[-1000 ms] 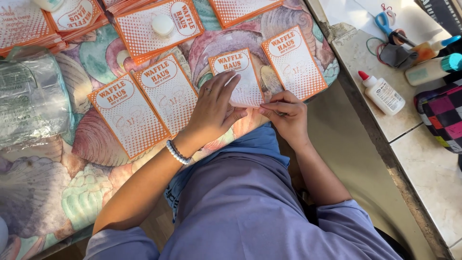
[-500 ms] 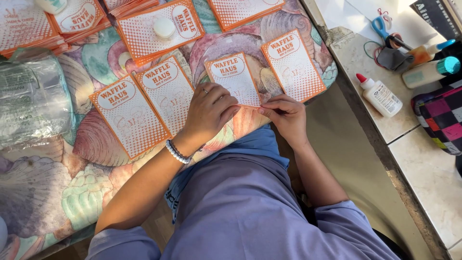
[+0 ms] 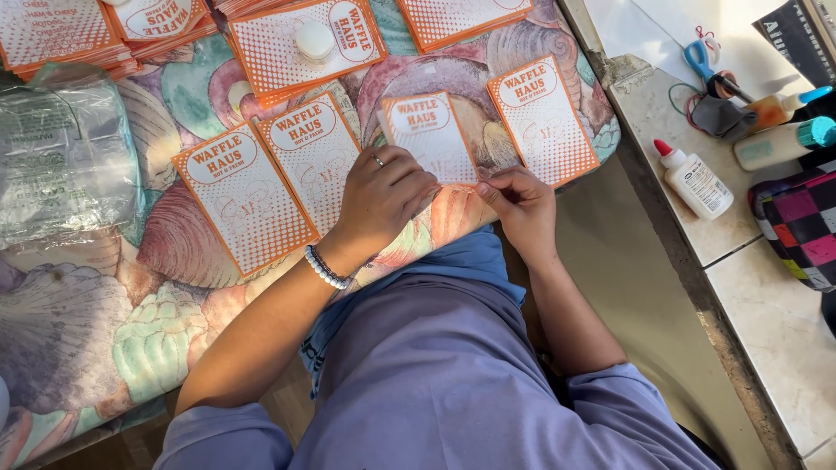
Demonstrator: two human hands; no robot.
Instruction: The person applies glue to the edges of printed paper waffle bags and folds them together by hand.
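While my left hand (image 3: 383,196) is lying curled and knuckles-up on the shell-patterned cloth-covered table (image 3: 165,252), its fingertips are pressing on the lower left corner of the orange-and-white dotted paper card (image 3: 428,135) that I am working on. That card is lying flat near the table's front edge, directly ahead of both hands, with its long axis running away from me toward the far edge and tilted slightly. My right hand (image 3: 515,202) is sitting just off the card's lower right corner, fingers drawn together in a pinch at that bottom edge; I cannot tell whether anything small is between the fingertips. Both hands are touching or nearly touching the card, the left one covering more of it.

Three matching cards are lying in the same row: two (image 3: 279,178) overlapping to the left of my left hand, and one (image 3: 542,117) just to the right of the middle card. Along the far edge, stacks of such cards (image 3: 61,35) are sitting, one card (image 3: 300,43) carrying a round white disc (image 3: 314,38). At the left edge a clear plastic bag (image 3: 61,161) is lying crumpled; what it holds is unclear. On the tiled counter (image 3: 766,322) beyond the right edge, a white glue bottle with a red cap (image 3: 694,180) is lying on its side.
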